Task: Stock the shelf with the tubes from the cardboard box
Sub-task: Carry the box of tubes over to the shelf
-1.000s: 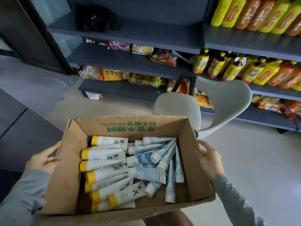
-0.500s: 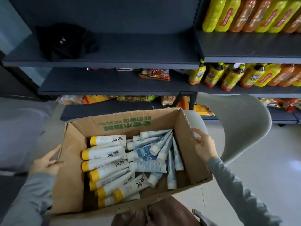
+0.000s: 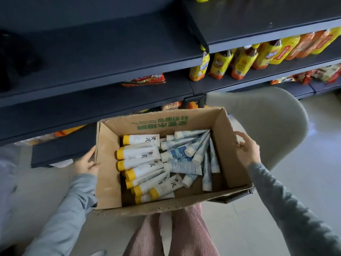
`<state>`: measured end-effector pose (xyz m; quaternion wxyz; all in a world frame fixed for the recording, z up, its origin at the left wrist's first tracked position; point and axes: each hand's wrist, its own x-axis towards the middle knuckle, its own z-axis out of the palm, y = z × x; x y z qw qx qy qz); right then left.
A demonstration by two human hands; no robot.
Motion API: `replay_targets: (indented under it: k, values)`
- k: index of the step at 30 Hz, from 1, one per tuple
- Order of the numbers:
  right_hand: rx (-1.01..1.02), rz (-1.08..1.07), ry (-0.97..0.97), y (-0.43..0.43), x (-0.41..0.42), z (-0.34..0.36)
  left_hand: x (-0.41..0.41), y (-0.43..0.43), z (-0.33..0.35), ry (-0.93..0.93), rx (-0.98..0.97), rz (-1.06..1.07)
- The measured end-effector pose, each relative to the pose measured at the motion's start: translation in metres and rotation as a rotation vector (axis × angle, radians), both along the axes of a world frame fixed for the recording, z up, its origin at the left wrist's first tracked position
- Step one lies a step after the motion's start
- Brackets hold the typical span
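View from a head-worn camera looking down at an open cardboard box (image 3: 162, 124) that a person holds between both hands, above their legs in pink striped trousers (image 3: 186, 235). The left hand (image 3: 86, 163), in a light grey sleeve, lies flat against the outside of the box's left wall with fingers extended, pressing rather than grasping. The right hand (image 3: 247, 150), in a darker grey sleeve, is on the right wall, fingers curled over its top rim and gripping it. Green printed characters run along the inside of the box's far wall. All the tubes are inside the box: white tubes with yellow caps (image 3: 140, 154) are stacked roughly parallel along the left side, caps pointing left, and blue-and-white tubes with white caps (image 3: 186, 150) lie jumbled on the right, some crossing each other. Directly beyond the box stands a dark shelf (image 3: 110, 58) whose broad upper tier is mostly bare, with a red snack packet (image 3: 145, 80) on the tier beneath. To the right, yellow and orange drink bottles (image 3: 239, 60) stand in a row. A pale grey chair (image 3: 267, 117) sits just right of the box.
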<state>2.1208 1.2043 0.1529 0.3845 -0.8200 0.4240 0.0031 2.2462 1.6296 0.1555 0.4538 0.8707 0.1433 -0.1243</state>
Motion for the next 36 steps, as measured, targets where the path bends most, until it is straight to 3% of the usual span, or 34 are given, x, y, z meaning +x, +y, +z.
replay_targets:
  k: [14,21,36]
  values:
    - [-0.033,-0.088,0.076,-0.156,0.024,-0.114,0.036,-0.154,-0.132,0.086,0.076,-0.067]
    - [-0.063,-0.068,0.041,-0.165,0.019,-0.128,0.035,-0.16,-0.137,0.058,0.076,-0.04]
    - [0.078,-0.126,0.072,-0.141,0.007,-0.105,0.024,-0.166,-0.12,0.235,0.134,-0.108]
